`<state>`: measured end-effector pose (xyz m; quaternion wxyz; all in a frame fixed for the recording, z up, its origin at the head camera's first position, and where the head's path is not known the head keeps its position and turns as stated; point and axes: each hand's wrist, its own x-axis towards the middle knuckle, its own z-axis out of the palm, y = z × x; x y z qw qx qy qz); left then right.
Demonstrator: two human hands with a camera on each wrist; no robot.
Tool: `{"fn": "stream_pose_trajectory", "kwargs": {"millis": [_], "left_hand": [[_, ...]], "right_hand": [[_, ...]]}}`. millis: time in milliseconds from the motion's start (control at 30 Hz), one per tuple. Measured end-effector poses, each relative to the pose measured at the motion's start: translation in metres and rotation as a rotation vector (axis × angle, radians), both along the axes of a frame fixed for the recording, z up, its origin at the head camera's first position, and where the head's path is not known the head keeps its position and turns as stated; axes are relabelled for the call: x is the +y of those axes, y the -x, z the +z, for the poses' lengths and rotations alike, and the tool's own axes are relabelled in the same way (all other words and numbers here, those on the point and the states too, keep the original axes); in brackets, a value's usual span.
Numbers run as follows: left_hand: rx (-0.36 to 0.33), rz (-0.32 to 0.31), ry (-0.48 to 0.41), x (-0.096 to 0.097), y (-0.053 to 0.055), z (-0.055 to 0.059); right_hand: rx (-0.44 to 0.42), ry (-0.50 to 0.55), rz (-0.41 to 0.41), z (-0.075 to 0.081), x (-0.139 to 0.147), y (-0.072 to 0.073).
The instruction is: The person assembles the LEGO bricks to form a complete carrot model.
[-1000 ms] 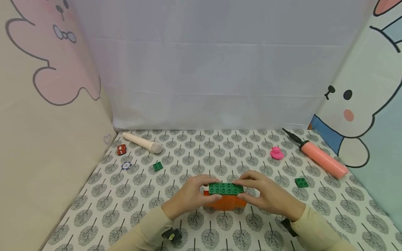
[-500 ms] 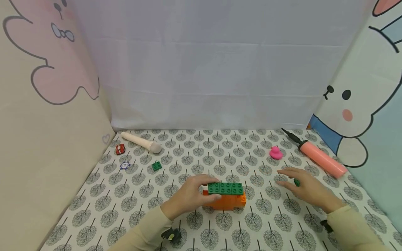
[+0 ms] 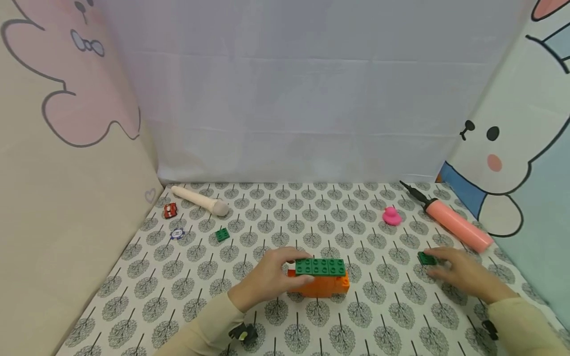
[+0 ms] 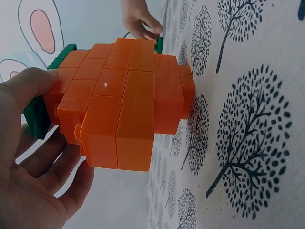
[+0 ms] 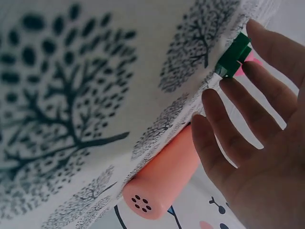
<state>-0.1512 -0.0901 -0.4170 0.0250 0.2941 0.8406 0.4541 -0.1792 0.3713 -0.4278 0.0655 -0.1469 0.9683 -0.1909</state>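
In the head view my left hand (image 3: pixel 276 274) holds a block build of orange bricks (image 3: pixel 317 287) topped by a row of green bricks (image 3: pixel 319 267). The left wrist view shows the thumb on the side of the stepped orange bricks (image 4: pixel 105 86), near the green end, with the fingers behind. At the right, my right hand (image 3: pixel 463 272) has its fingertips at a small green brick (image 3: pixel 426 258) lying on the cloth. Its fingers look fairly straight in the right wrist view, with thumb and forefinger on either side of the green brick (image 5: pixel 233 55).
A pink rubber duck (image 3: pixel 392 216) and a coral hand pump (image 3: pixel 458 226) lie beyond the right hand. Toward the left are another green brick (image 3: pixel 222 235), a poker chip (image 3: pixel 177 233), a red toy car (image 3: pixel 170 210) and a toy microphone (image 3: pixel 200 200). Cloth walls enclose the table.
My right hand has left the green top of the block build and moved right to the loose green brick. The left hand keeps its place on the build.
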Motion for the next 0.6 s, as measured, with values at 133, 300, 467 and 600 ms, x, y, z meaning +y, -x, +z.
{"fn": "stream_pose_trajectory", "kwargs": {"millis": [133,300,467,600], "left_hand": [[0.017,0.006,0.012,-0.0001,0.0000,0.0001],[0.027,0.004,0.018,0.0001,0.0001,-0.0011],[0.029,0.004,0.012,0.0003,0.0006,-0.0023],[0.052,0.005,0.010,0.0000,0.0014,-0.0027]], "right_hand": [[-0.001,-0.008,-0.027,-0.0019,0.0004,0.0041],[0.017,-0.037,-0.032,-0.0060,0.0013,0.0071],[0.042,-0.072,-0.040,-0.0078,0.0014,0.0075],[0.058,-0.062,-0.038,-0.0080,-0.0004,0.0086]]}}
